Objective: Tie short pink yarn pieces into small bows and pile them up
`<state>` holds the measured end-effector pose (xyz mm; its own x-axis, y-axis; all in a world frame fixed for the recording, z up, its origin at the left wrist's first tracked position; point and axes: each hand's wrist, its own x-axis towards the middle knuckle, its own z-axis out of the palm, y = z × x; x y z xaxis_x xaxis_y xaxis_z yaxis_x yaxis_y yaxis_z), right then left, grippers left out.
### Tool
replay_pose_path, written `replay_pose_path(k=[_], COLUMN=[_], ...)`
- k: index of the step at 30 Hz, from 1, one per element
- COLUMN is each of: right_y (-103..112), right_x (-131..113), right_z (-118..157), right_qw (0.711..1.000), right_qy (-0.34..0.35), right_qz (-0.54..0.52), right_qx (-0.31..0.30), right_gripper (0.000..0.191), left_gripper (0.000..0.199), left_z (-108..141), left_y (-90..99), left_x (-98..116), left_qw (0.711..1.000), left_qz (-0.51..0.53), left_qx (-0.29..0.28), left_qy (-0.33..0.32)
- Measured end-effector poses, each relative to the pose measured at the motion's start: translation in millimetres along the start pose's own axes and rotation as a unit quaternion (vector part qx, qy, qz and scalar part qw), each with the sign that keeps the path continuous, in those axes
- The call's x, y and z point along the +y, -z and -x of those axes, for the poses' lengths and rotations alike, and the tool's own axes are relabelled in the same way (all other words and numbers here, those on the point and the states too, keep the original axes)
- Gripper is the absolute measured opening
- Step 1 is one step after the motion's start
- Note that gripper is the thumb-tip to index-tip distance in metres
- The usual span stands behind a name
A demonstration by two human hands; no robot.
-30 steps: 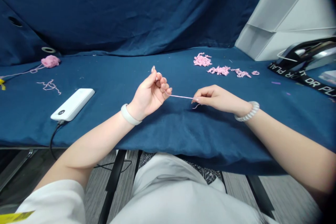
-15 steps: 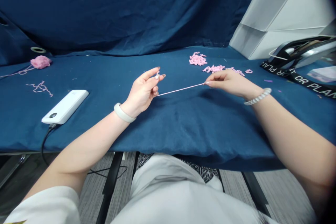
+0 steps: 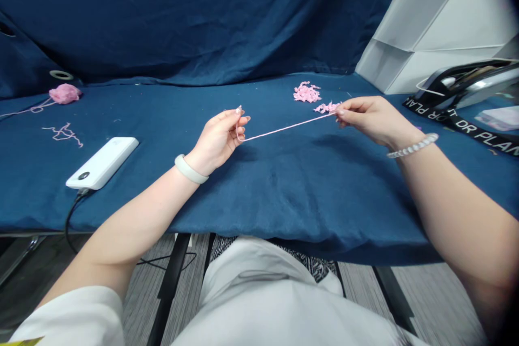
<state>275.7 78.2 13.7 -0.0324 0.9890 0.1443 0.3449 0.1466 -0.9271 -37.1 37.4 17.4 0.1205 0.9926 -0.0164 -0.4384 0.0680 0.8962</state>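
A thin pink strand of yarn (image 3: 288,127) stretches between my two hands above the blue cloth. My left hand (image 3: 221,138) pinches its left end between thumb and index finger, and the strand bends down past the other fingertips. At the right, my right hand (image 3: 368,119) grips the other end, higher up, between thumb and fingers. Just behind that hand lie small pink yarn pieces (image 3: 325,107), partly hidden by it, and a larger pile of them (image 3: 307,92) farther back.
A pink yarn ball (image 3: 65,94) and a loose tangled strand (image 3: 64,134) lie at the left. Nearer is a white power bank (image 3: 102,163) with a black cable. At the right are a lettered black strap (image 3: 474,125), a dark glossy object and white boxes (image 3: 458,21).
My right hand has moved right and slightly up, so the visible strand is longer. The strand now shows as a bend beside my left fingertips, and my left thumb and index finger have come together.
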Motion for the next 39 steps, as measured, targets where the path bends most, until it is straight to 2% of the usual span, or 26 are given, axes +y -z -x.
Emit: replay_pose_path(k=[3,6,11,15,18,20,22,25,31,35,39], right_y=[-4.2,-16.6,-42.7,-60.6,-74.4,-82.3,-87.4,-89.8,-89.6,-90.1,-88.6], right_x=[-5.2,-15.9,-32.1,-32.6,-28.1,-24.5,-21.3,-18.4,-16.4,-13.2,-11.9], right_z=[5.5,20.5,48.5,62.9,71.1,75.0,77.1,77.5,76.8,75.4,73.4], right_qw=[1.000,0.996,0.980,0.947,0.912,0.891,0.872,0.856,0.850,0.843,0.840], right_qy=[0.010,0.054,0.152,0.267,0.357,0.404,0.437,0.461,0.468,0.472,0.475], right_qz=[0.019,0.076,0.125,0.154,0.185,0.199,0.216,0.232,0.241,0.255,0.257], right_qx=[0.004,0.006,-0.033,-0.089,-0.084,-0.064,-0.041,-0.012,-0.021,-0.031,-0.048], right_gripper=[0.017,0.024,0.026,0.018,0.014,0.013,0.012,0.012,0.017,0.015,0.017], left_gripper=[0.011,0.014,0.027,0.028,0.027,0.029,0.031,0.032,0.036,0.040,0.035], left_z=[1.7,5.4,15.6,23.2,26.0,26.7,27.4,29.5,33.7,33.6,32.3], left_y=[-3.3,-7.7,-13.5,-17.1,-18.2,-18.1,-17.9,-18.6,-21.7,-22.3,-20.3], left_x=[2.7,1.0,-15.7,-31.7,-40.0,-43.8,-46.5,-48.2,-44.8,-42.1,-40.3], left_qw=[1.000,0.998,0.980,0.966,0.955,0.948,0.947,0.943,0.945,0.940,0.937], left_qz=[-0.004,-0.059,-0.172,-0.221,-0.238,-0.244,-0.231,-0.226,-0.226,-0.265,-0.277], left_qx=[0.013,0.006,-0.075,-0.104,-0.150,-0.189,-0.220,-0.242,-0.223,-0.208,-0.211], left_qy=[0.005,-0.006,-0.061,-0.091,-0.099,-0.077,-0.024,0.043,0.084,0.059,0.026])
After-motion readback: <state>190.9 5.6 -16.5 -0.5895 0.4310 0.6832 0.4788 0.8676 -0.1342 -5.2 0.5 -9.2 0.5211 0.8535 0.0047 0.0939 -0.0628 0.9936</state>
